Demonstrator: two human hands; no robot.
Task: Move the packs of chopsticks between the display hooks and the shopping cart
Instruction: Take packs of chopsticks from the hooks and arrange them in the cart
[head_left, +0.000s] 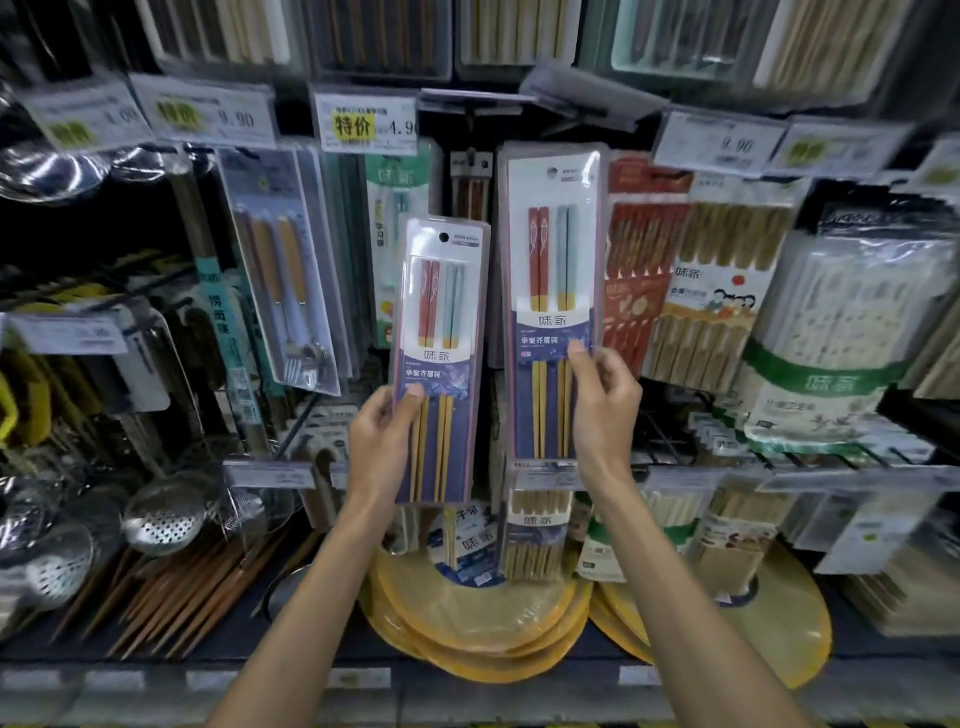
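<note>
Left hand (382, 441): curled round the lower half of a pack of chopsticks, thumb across its front and fingers behind.
Left pack (439, 332): upright above that hand and held out in front of the display, the hang hole at its top free. A red pair and a blue-grey pair show through the clear cover.
Right hand (602, 410): pinches the lower right edge of a second, matching pack, fingertips on its front.
Right pack (553, 270): upright, just right of the left pack and higher. Its top sits close under the price tags, and it cannot be told whether it hangs on a hook.
Above the hands: a yellow-marked price tag (369, 122), up and to the left.
Right of the right hand: red-carded chopstick packs (636, 270) hanging just beside the right pack.
Left of the left hand: a hanging cutlery pack (283, 270).
Below the hands: stacked yellow round mats (467, 623) on the shelf. Perforated skimmers (166, 512) and loose wooden chopsticks (182, 587) lie down to the left.
</note>
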